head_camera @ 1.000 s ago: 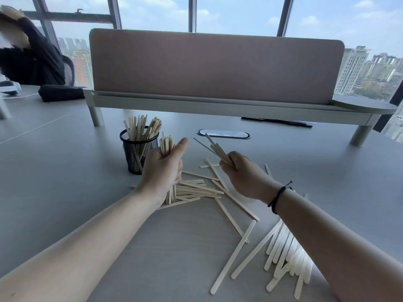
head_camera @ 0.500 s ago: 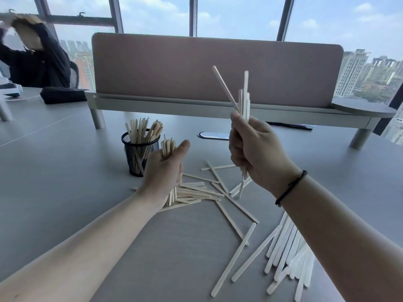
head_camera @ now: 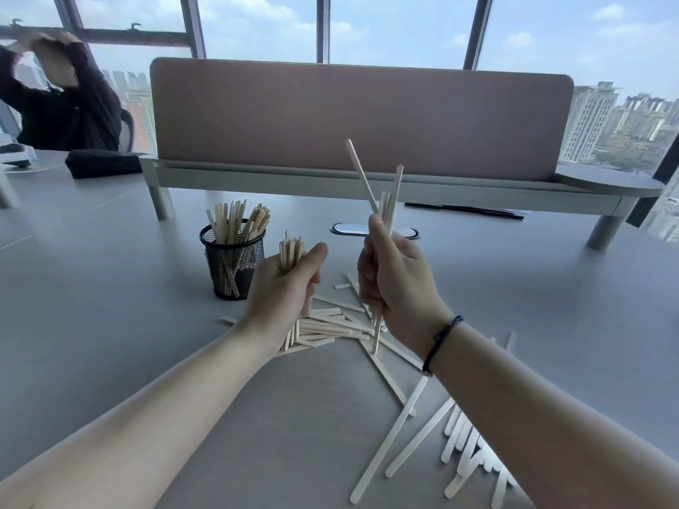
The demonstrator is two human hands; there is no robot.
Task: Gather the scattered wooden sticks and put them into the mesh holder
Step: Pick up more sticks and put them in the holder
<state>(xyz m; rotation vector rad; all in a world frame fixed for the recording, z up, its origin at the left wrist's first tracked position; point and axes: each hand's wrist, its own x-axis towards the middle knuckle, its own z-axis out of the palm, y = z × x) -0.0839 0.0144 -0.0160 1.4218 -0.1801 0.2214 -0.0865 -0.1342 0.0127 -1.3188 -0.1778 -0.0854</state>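
Head view: my left hand (head_camera: 284,284) grips a neat bundle (head_camera: 291,251), my right hand (head_camera: 395,279) clutches splayed sticks (head_camera: 382,203); I should square them before reaching the holder (head_camera: 232,266) beyond my left hand

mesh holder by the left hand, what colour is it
Black wire mesh holder, seen best in the head view.

Left hand (head_camera: 283,288) and right hand (head_camera: 395,284) raised side by side, forearms extended, fingers curled; each grips a stick bundle.

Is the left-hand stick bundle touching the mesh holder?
Apart. In the head view, grey table shows between the left hand's stick bundle and the mesh holder.
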